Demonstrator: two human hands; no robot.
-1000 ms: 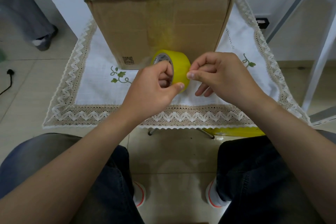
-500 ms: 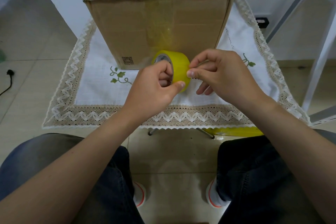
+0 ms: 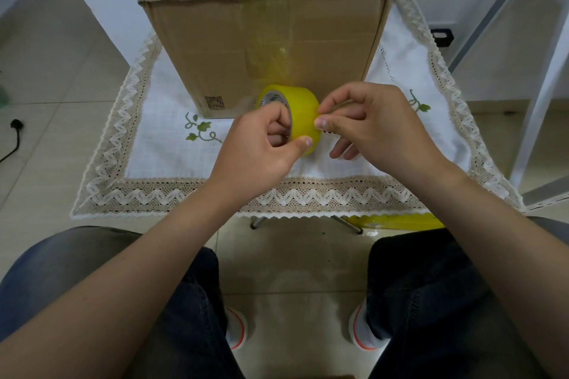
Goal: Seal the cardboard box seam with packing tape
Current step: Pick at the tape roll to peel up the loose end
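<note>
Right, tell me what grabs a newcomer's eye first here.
The yellow tape roll at centre stands out: the left hand holds it through its core while the right hand pinches at its outer face, seemingly picking for the tape's end. Behind it a big cardboard box stands on a lace-edged cloth, its top seam already taped.
</note>
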